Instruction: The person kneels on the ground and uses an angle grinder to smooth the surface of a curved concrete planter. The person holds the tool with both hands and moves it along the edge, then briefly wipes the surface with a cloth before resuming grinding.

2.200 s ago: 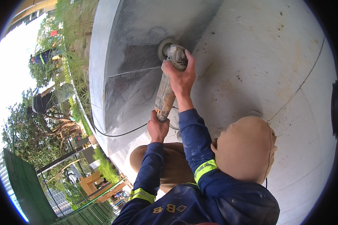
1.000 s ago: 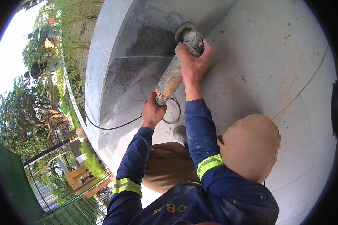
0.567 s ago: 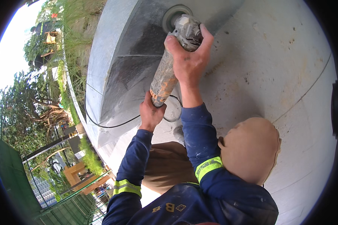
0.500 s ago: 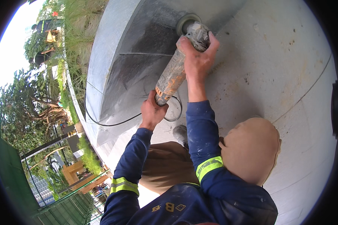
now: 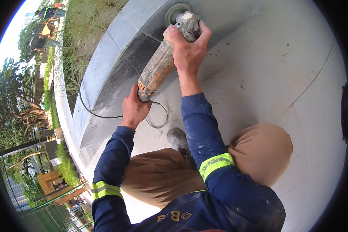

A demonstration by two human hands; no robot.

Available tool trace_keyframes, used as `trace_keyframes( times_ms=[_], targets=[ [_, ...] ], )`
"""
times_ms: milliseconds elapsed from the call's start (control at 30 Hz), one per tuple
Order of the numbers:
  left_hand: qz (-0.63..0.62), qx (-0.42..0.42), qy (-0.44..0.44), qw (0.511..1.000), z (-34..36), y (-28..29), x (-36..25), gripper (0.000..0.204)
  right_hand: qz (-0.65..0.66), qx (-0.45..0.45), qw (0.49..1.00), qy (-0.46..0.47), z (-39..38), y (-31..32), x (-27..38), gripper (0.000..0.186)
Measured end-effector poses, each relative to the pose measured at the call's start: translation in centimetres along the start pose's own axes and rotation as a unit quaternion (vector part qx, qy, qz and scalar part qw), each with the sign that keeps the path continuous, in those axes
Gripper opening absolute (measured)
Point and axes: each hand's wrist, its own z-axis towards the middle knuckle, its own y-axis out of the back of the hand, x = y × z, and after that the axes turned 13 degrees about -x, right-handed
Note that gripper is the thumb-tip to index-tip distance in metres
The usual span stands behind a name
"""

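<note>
An angle grinder (image 5: pixel 157 69), dusty grey with orange patches, slants up and to the right between my hands. My left hand (image 5: pixel 136 109) is wrapped round its rear end. Up by the metal head, my right hand (image 5: pixel 189 50) grips with thumb and fingers on either side. The round disc (image 5: pixel 175 14) sits against the grey stone face of a curved low wall (image 5: pixel 124 69), or very close to it; the exact contact cannot be made out. From the grinder's rear a black cable (image 5: pixel 101 116) loops down and runs left over the wall's edge.
Dusty grey paving (image 5: pixel 274 73) with a dark joint line spreads to the right. My bent knees and a dusty boot (image 5: pixel 176 138) are below the grinder. Grass (image 5: pixel 83 38) grows behind the wall. Farther left are trees, a green fence (image 5: pixel 50 218) and people in the distance.
Both hands and the grinder have shifted left and slightly up in the picture. The view has moved too, showing more of my legs and boot. My grip looks the same.
</note>
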Motion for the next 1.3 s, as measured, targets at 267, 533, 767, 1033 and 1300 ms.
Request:
trace_keyframes(
  times_ms=[267, 533, 767, 1033, 1300],
  targets=[
    [0.047, 0.127, 0.029, 0.990, 0.0, -6.7, -1.1, 0.053, -0.070, -0.059, 0.984, -0.154, 3.7, 5.7, -8.0, 0.085],
    [-0.001, 0.100, 0.019, 0.995, -1.9, -6.8, 0.8, 0.051, -0.086, -0.050, 0.993, -0.066, 2.3, 5.2, -8.8, 0.085],
    [-0.003, 0.041, -0.004, 0.999, -1.2, -4.3, 2.6, 0.046, -0.011, -0.019, 0.998, -0.054, -0.2, 2.3, -6.1, 0.081],
    [0.065, 0.145, 0.014, 0.987, -2.1, -6.8, 3.1, 0.050, -0.083, -0.090, 0.977, -0.172, 0.2, 6.4, -13.4, 0.083],
    [-0.020, 0.034, 0.001, 0.999, -2.1, -2.8, 4.4, 0.048, -0.058, 0.015, 0.998, 0.001, -2.6, 1.1, -3.8, 0.083]
  ],
)
